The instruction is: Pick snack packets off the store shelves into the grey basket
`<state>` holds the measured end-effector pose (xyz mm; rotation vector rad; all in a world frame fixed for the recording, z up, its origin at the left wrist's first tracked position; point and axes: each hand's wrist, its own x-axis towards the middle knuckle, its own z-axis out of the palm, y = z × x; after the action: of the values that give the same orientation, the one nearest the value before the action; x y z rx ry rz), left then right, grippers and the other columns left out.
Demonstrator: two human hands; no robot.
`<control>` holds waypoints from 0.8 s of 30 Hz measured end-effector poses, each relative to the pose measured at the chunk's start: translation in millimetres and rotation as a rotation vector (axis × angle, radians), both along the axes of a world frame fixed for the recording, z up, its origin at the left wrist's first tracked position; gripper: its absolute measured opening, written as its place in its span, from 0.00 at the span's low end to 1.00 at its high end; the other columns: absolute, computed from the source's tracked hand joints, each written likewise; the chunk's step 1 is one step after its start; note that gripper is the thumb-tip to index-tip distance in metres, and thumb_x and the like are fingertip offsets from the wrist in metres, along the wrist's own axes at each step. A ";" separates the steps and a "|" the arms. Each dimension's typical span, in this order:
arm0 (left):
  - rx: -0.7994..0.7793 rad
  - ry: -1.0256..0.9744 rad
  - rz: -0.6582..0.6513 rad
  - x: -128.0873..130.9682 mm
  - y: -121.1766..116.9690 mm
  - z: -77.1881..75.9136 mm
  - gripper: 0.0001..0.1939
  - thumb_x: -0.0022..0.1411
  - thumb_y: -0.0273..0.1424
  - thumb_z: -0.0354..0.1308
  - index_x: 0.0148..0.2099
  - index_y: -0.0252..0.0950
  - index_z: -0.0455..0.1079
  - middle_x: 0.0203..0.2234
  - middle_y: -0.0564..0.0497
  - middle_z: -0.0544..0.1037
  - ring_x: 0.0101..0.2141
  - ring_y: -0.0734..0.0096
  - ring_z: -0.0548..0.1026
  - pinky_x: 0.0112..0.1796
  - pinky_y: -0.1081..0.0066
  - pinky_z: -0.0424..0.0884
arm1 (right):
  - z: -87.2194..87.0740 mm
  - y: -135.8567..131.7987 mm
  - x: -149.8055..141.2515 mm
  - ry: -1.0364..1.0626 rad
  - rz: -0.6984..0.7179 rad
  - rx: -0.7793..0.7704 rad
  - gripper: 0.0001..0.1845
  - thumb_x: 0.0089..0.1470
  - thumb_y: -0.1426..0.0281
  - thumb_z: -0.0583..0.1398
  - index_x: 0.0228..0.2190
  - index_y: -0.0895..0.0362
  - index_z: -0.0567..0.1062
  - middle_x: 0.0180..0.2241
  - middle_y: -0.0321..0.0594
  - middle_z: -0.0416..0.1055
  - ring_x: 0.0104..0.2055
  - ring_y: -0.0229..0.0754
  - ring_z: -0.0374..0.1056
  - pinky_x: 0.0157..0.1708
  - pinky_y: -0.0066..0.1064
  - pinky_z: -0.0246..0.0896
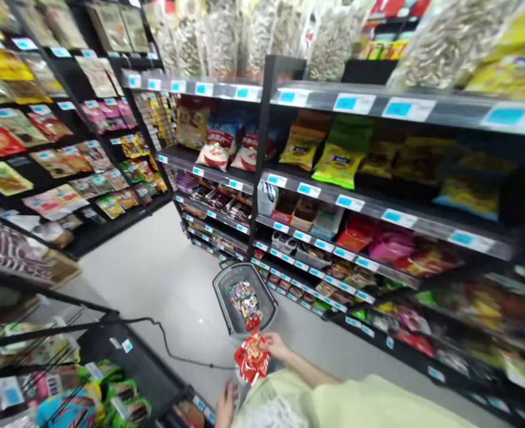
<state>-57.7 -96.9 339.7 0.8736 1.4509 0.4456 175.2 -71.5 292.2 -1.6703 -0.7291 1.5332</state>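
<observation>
My right hand (pixel 277 346) pinches the edge of a shiny red snack packet (pixel 252 358) in front of my body. My left hand (pixel 227 401) is just below and left of that packet, apart from it, with loosely bent fingers and nothing visible in them. A grey plastic shopping basket (pixel 268 300) stands on the floor beyond my hands. Several small wrapped snacks (pixel 243 298) lie piled inside it, with a red packet (pixel 252 323) at the near end.
Black shelves (pixel 262 178) with bagged snacks and price tags run along the right and ahead. A rack of hanging packets (pixel 53 128) stands on the left. Another display (pixel 124 351) is at lower left. A black cord (pixel 168 345) crosses above the pale floor (pixel 151 267).
</observation>
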 end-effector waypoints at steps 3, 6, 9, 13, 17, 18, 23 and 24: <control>-0.048 -0.081 0.106 11.1 -1.9 -11.4 0.38 0.31 0.73 0.54 0.28 0.46 0.70 0.31 0.44 0.80 0.38 0.45 0.81 0.43 0.47 0.72 | -5.2 -12.4 -8.7 -0.035 -0.034 -0.021 0.18 0.28 0.63 0.73 0.20 0.55 0.71 0.20 0.35 0.71 0.31 0.50 0.72 0.37 0.42 0.68; -0.070 -0.177 0.176 22.7 -2.0 -19.2 0.36 0.33 0.69 0.59 0.30 0.42 0.72 0.33 0.41 0.81 0.39 0.46 0.80 0.40 0.52 0.74 | -8.6 -17.4 -10.5 -0.067 -0.041 -0.004 0.20 0.29 0.61 0.74 0.23 0.57 0.74 0.23 0.36 0.74 0.32 0.46 0.71 0.38 0.37 0.67; -0.038 -0.260 0.237 34.8 1.5 -11.9 0.34 0.43 0.66 0.58 0.35 0.41 0.73 0.36 0.41 0.81 0.41 0.50 0.80 0.36 0.57 0.76 | 0.1 -18.5 -4.8 -0.118 -0.065 0.058 0.20 0.32 0.60 0.73 0.26 0.58 0.76 0.29 0.38 0.76 0.35 0.45 0.71 0.40 0.35 0.65; 0.040 -0.315 0.242 54.3 9.3 14.0 0.33 0.52 0.63 0.56 0.43 0.39 0.73 0.40 0.41 0.80 0.43 0.50 0.79 0.34 0.61 0.77 | 27.4 -19.9 10.5 -0.175 -0.141 0.159 0.19 0.35 0.59 0.73 0.27 0.58 0.78 0.31 0.39 0.77 0.37 0.45 0.71 0.40 0.34 0.64; 0.104 -0.302 0.130 79.1 12.2 39.1 0.27 0.47 0.48 0.70 0.44 0.37 0.73 0.42 0.42 0.81 0.43 0.53 0.79 0.39 0.63 0.76 | 62.0 -34.9 30.5 -0.156 -0.222 0.241 0.22 0.34 0.56 0.73 0.27 0.59 0.78 0.29 0.38 0.76 0.33 0.42 0.70 0.35 0.31 0.63; 0.127 -0.305 0.097 86.4 11.1 44.8 0.26 0.46 0.46 0.72 0.44 0.37 0.74 0.42 0.42 0.81 0.43 0.55 0.80 0.42 0.62 0.76 | 71.4 -41.5 36.5 -0.125 -0.231 0.259 0.23 0.34 0.55 0.73 0.27 0.59 0.78 0.28 0.38 0.76 0.32 0.41 0.70 0.33 0.30 0.63; 0.253 -0.398 0.004 124.2 -8.2 70.6 0.26 0.43 0.44 0.73 0.43 0.38 0.75 0.39 0.45 0.82 0.43 0.55 0.80 0.49 0.56 0.74 | 113.4 -84.5 77.5 0.047 -0.311 0.335 0.25 0.30 0.58 0.76 0.29 0.59 0.79 0.26 0.36 0.75 0.28 0.39 0.69 0.30 0.29 0.63; 0.260 -0.428 0.006 130.7 -13.9 74.9 0.26 0.43 0.43 0.73 0.44 0.38 0.75 0.39 0.46 0.82 0.43 0.56 0.80 0.49 0.56 0.74 | 119.0 -94.1 87.2 0.086 -0.324 0.344 0.25 0.30 0.58 0.76 0.30 0.59 0.79 0.26 0.35 0.75 0.28 0.39 0.70 0.31 0.29 0.64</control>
<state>73.1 -110.8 414.6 0.9115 1.0150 0.7874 262.4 -165.6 411.2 -1.3785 -0.6026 1.1699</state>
